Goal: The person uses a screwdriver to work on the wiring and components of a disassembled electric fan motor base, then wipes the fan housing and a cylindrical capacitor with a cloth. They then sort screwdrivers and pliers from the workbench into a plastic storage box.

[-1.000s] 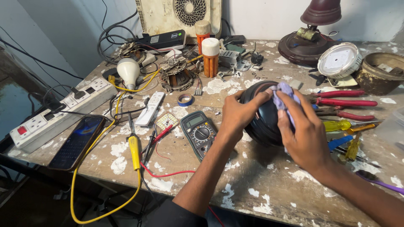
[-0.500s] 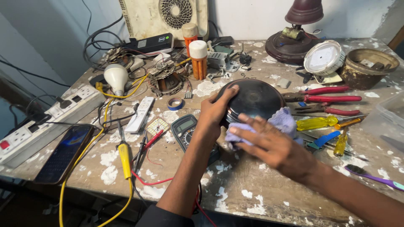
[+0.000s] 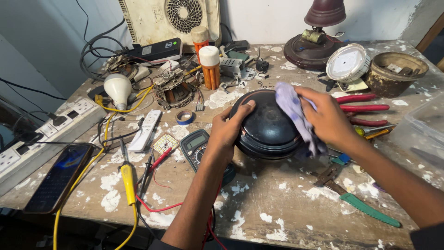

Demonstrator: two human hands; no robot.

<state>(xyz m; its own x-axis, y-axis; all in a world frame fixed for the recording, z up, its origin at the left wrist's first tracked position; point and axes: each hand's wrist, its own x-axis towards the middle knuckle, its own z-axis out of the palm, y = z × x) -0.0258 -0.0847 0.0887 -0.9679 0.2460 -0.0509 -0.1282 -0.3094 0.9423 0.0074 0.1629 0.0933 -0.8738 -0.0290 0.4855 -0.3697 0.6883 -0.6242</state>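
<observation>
A round black motor housing (image 3: 267, 125) sits on the paint-spattered wooden workbench (image 3: 286, 208). My left hand (image 3: 227, 132) grips its left rim, thumb on top. My right hand (image 3: 327, 118) presses a pale purple cloth (image 3: 296, 113) onto the housing's upper right side; the cloth hangs down over the right edge. A grey multimeter (image 3: 198, 144) lies just left of my left wrist, partly covered by it.
Red-handled pliers (image 3: 365, 109) and green-handled pliers (image 3: 356, 196) lie to the right. A phone (image 3: 58, 176), a power strip (image 3: 46, 134), a bulb (image 3: 118, 88), a remote (image 3: 145, 129), tape (image 3: 185, 116), yellow and red leads, orange bottles (image 3: 210, 65), a lamp base (image 3: 314, 44) and a bowl (image 3: 397, 71) crowd the bench.
My right hand has carried the cloth from the housing's front side up onto its top right. The view has shifted slightly; my left hand stays on the rim.
</observation>
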